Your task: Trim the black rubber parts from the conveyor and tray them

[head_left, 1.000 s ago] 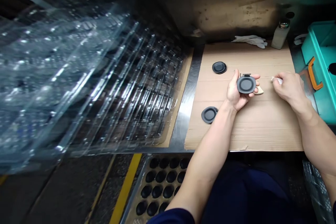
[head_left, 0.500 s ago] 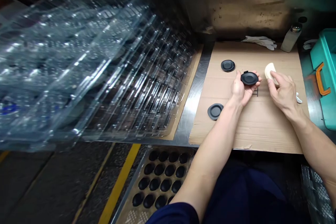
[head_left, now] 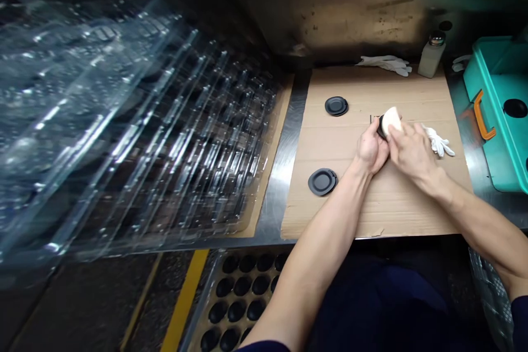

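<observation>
My left hand (head_left: 371,147) is closed around a black round plastic lid (head_left: 380,127), mostly hidden by the pad and fingers. My right hand (head_left: 416,155) pinches a cream-white half-round pad (head_left: 391,120) and presses it against the lid's face. Both hands meet over a cardboard sheet (head_left: 396,209). To their left lie two similar dark pieces: one farther back (head_left: 336,105), one nearer the front (head_left: 322,182). A white glove (head_left: 439,142) lies on the cardboard behind my right hand.
Stacked clear plastic trays (head_left: 165,143) fill the left side. Below the table edge sits a tray of black domed parts (head_left: 237,311). At the right stands a teal bin (head_left: 505,159) with an orange handle. A bottle (head_left: 432,56) and white gloves (head_left: 388,64) lie along the back.
My right hand has moved left and brought the white pad onto the black lid. The lid has tilted in my left hand. The whole view has shifted slightly to the right.
</observation>
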Demonstrator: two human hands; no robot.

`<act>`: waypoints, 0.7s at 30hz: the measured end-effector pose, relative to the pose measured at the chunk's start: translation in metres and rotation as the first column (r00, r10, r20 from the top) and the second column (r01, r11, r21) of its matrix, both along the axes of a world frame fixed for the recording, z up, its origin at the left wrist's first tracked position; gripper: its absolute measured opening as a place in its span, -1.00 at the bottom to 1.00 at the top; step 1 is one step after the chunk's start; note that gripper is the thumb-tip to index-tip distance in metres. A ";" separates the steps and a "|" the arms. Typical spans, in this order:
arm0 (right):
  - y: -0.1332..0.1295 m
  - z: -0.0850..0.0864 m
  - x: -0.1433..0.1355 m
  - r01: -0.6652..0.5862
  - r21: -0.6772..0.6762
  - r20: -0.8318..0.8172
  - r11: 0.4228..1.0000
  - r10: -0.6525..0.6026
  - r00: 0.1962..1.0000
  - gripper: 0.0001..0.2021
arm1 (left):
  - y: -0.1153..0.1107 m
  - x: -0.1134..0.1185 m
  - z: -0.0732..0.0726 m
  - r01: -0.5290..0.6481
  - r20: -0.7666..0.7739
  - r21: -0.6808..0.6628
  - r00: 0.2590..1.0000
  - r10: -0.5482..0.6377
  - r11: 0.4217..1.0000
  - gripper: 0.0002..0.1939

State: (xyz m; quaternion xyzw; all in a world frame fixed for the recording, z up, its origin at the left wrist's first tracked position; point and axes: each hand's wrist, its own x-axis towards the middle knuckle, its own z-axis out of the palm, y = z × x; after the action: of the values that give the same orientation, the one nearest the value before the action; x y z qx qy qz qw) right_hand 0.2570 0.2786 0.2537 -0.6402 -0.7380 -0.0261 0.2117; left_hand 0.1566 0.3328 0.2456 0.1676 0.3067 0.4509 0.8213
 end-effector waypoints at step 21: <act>0.035 0.006 0.051 -0.118 -0.120 -0.971 0.986 -0.092 0.221 -0.47 | 0.008 -0.015 0.002 0.013 0.120 -0.098 0.993 -0.001 0.995 -0.48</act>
State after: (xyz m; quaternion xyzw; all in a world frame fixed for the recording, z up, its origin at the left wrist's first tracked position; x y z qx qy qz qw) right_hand 0.3084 0.3132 0.2597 -0.5252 -0.4490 0.4430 0.5712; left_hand 0.1416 0.3406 0.2477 0.1007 0.2782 0.4416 0.8470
